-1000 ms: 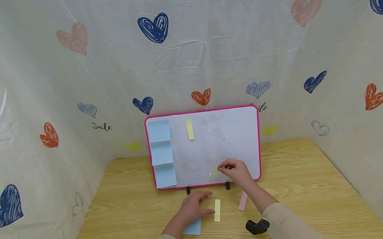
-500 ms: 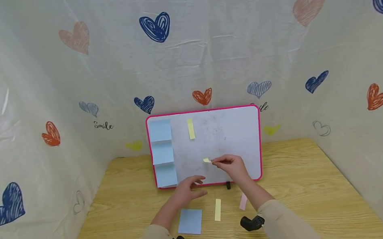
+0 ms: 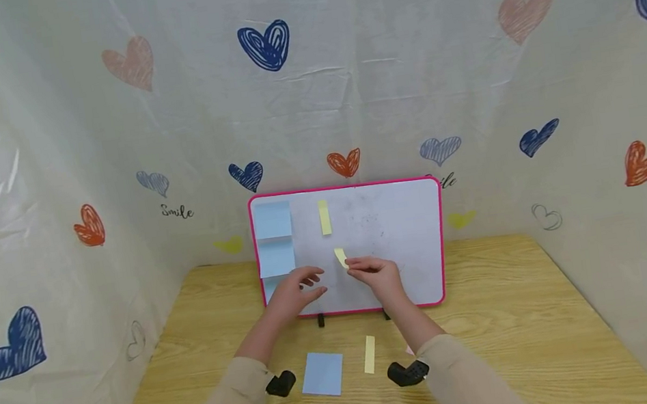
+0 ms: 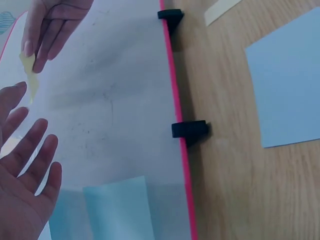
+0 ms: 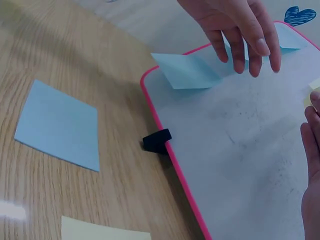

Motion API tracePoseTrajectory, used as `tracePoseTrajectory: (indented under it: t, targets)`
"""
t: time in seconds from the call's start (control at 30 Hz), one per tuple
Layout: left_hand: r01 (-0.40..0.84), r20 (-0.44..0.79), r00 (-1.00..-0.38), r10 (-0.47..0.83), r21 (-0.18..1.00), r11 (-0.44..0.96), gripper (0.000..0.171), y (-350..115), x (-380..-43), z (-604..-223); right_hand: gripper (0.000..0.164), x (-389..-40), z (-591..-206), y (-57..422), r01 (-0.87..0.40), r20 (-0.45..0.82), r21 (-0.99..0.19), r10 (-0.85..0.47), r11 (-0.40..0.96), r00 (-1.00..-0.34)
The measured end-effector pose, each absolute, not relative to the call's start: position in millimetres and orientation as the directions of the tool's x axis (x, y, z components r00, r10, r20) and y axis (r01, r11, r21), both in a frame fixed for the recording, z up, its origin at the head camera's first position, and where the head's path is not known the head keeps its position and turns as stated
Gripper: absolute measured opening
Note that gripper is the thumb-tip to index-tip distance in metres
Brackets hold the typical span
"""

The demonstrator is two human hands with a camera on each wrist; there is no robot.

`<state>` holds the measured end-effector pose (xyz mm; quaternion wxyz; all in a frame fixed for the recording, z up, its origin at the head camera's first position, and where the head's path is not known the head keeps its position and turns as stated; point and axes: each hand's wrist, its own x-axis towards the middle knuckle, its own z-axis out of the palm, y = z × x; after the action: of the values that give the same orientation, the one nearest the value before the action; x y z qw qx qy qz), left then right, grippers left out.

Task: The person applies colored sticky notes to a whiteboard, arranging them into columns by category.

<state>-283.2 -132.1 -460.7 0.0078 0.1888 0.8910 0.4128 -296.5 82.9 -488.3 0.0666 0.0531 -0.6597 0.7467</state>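
Note:
My right hand (image 3: 376,276) pinches a narrow yellow sticky note (image 3: 340,257) between thumb and fingertips, in front of the whiteboard (image 3: 402,232) with its pink frame. The strip curls a little and points up from the fingers. To its left my left hand (image 3: 294,292) holds nothing; its fingers are spread and relaxed, as the left wrist view also shows. It overlaps the lowest of the blue sticky notes (image 3: 273,220) stuck down the board's left side. Another yellow strip (image 3: 324,218) is stuck upright near the board's top.
On the wooden table (image 3: 170,389) lie a blue sticky note pad (image 3: 323,374) and a yellow strip (image 3: 369,355). A pink strip (image 3: 409,350) is mostly hidden by the right forearm. Black feet (image 3: 321,320) hold up the board. A curtain with hearts (image 3: 265,46) surrounds the table.
My right hand has lifted the yellow sticky note up and left from the board's lower part. My left hand has moved from over the blue pad up to the board's lower left.

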Motion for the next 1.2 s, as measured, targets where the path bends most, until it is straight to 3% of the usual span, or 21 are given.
tracePoseTrajectory:
  t: [0.47,1.2]
  targets:
    - [0.303,0.173,-0.952,0.251,0.625,0.720,0.033,-143.9,-312.0,-434.0,0.015,-308.9,-491.1,57.8,-0.207,0.203,-0.969,0.040,-0.138,-0.978]
    - [0.284,0.140,-0.958,0.252,0.612,0.739,0.022,-124.0,-341.7,-430.2,0.016,-307.4,-488.2,54.0,-0.178,0.177,-0.975,0.020,-0.130,-0.984]
